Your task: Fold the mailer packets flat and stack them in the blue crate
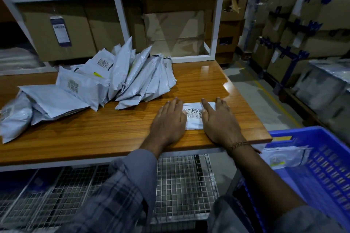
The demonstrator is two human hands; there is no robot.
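A person stands at a wooden bench (pixel 113 130) in a dim storeroom, with shelving of cardboard boxes (pixel 62 30) behind it. Seen from a head-worn camera, both forearms reach forward over the bench's near edge.

To the right, below bench level, sits the blue crate (pixel 325 159); at least one pale packet (pixel 284 157) already lies inside it.

On the left and middle of the bench a loose heap of grey-white mailer packets (pixel 117 79) waits, some leaning upright, others slumped flat.

Near the front right of the bench lies a single folded mailer packet (pixel 193 117), its barcode label facing up. The left hand (pixel 168 121) and the right hand (pixel 217 121) press it from either side, palms down. Neither grip is closed on anything: the fingers lie straight and flat, pushing the packet against the bench.

The step in hand appears to be flattening the fold. To do it well, the palms probably need to sweep outward from the middle so trapped air escapes and the crease sets. Both hands should likely keep even pressure, as slick plastic tends to spring open. Once flat, lifting it by the folded edge would help it reach the crate, just to the right, without unfolding.
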